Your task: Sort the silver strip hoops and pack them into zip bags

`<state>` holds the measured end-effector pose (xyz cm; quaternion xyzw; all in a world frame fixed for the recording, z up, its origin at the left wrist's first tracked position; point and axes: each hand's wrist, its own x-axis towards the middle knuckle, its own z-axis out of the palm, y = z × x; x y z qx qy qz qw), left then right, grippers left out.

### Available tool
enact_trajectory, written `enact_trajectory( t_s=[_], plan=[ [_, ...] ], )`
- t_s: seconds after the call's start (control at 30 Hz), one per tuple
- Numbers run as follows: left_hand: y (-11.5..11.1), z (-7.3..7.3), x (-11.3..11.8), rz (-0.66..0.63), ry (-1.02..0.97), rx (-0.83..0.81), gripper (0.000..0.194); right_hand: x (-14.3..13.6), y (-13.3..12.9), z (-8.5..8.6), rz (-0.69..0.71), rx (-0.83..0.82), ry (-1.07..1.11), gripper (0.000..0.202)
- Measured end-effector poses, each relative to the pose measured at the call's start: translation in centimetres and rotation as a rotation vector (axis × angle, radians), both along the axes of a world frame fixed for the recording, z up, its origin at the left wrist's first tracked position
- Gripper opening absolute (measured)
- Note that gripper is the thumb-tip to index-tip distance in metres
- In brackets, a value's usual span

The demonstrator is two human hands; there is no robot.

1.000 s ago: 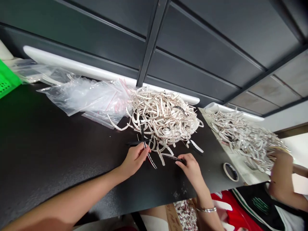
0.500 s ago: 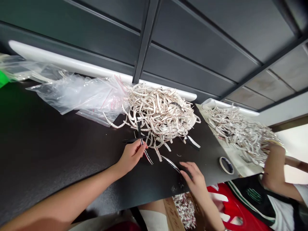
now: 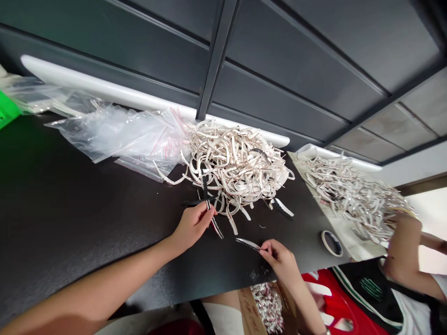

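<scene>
My left hand is closed, thumb against fingers, around a narrow dark strip with a light edge. Its lower end points down and to the right. To the right, my right hand pinches one end of a curved, shiny silver strip, whose other end points left over the table. Just beyond both hands lies a big tangled pile of curved white strips. Several black strips stick out at the pile's near left side, close to my left fingertips.
Clear plastic bags lie left of the pile, against the dark panelled wall. A roll of tape rests near the table's right edge. Farther right, a person's arm reaches to another strip pile. A cardboard box stands below the front edge.
My right hand has closed its fingers on the end of the silver strip, which has shifted slightly and lies flatter. My left hand keeps its pinch almost unmoved. The view has shifted a little.
</scene>
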<state>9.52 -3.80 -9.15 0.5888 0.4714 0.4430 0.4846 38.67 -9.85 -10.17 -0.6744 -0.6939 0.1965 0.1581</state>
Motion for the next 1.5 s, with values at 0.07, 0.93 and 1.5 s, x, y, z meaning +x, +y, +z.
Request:
enact_trajectory(
  t_s=[0.07, 0.93, 1.5],
  plan=[
    [0.0, 0.1, 0.0, -0.008, -0.001, -0.007, 0.026, 0.6, -1.2, 0.2, -0.005, -0.021, -0.016, 0.015],
    [-0.8, 0.0, 1.6, -0.222, -0.376, -0.222, 0.033, -7.8, -2.2, 1.1, -0.115, 0.306, 0.343, 0.017],
    [0.6, -0.5, 0.7, -0.015, -0.536, -0.43, 0.035, 4.0, 10.3, 0.6, -0.178, 0.431, -0.203, 0.077]
  ],
)
